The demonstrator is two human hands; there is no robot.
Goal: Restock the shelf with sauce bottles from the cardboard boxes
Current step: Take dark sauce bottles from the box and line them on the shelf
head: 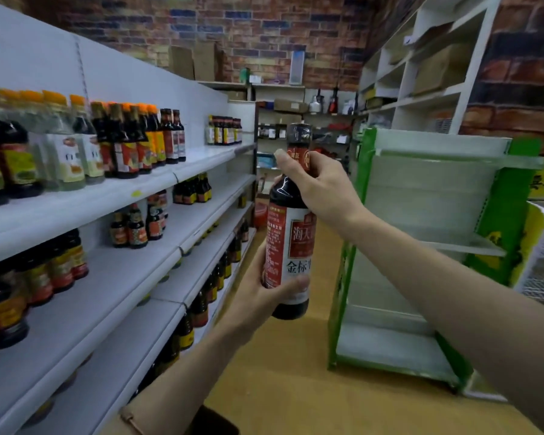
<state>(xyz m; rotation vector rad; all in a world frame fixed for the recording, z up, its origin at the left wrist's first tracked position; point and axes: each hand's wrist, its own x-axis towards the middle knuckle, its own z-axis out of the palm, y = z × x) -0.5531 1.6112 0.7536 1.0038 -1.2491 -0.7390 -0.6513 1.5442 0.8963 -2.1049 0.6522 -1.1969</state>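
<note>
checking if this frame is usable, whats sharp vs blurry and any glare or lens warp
Head view: the dark sauce bottle with the red and white label, held by the left hand and right hand, is fairly sharp; the near bottles at the left of the white metal shelf are smeared; a small glint sits on the bottle's shoulder; wide-angle bending curves the shelf edges.

Dark sauce bottle with red-and-white label, held (291, 227): 1
Bare hands: 2, left hand (258, 296), right hand (314, 186)
White metal shelf boards, left rack (113, 196): 4 visible
Green-framed shelf unit (437, 246): 1
Shelved bottles: too many and blurred for a count
</note>
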